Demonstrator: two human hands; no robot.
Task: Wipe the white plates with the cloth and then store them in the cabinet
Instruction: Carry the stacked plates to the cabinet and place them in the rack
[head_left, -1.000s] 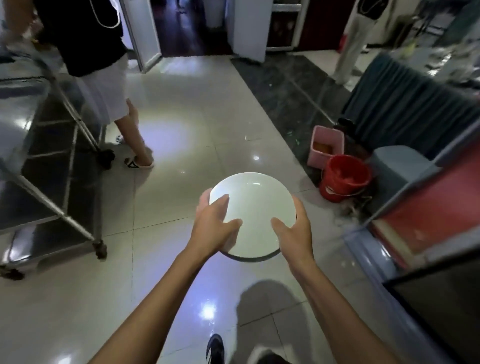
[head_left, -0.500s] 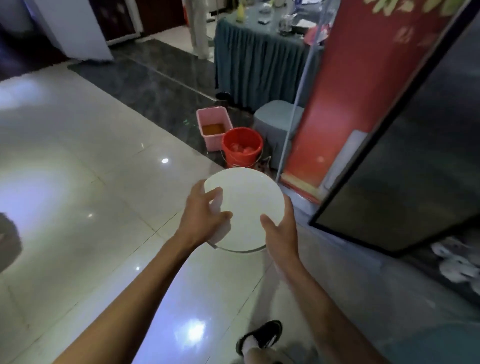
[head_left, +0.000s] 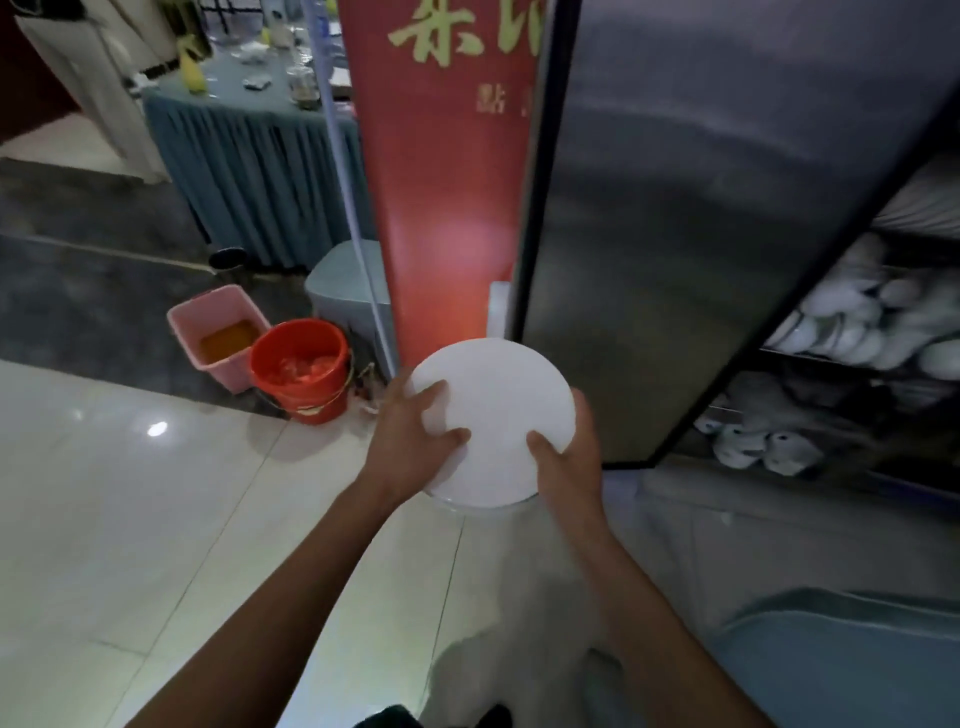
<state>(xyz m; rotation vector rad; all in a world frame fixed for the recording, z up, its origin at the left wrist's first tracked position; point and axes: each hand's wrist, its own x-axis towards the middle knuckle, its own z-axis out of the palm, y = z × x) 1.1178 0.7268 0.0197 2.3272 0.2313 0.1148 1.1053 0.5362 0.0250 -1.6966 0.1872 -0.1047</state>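
I've got the plates (head_left: 493, 415) held flat in front of me, both hands w/ thumbs on top, prob so the stack won't slide. Left hand (head_left: 410, 441) curls round the left rim, right hand (head_left: 566, 457) round the right. Cabinet (head_left: 841, 332) open just to the right, shelves w/ dishes

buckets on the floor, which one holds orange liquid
The pink square bucket, left of the round red bucket, which holds crumpled red material instead.
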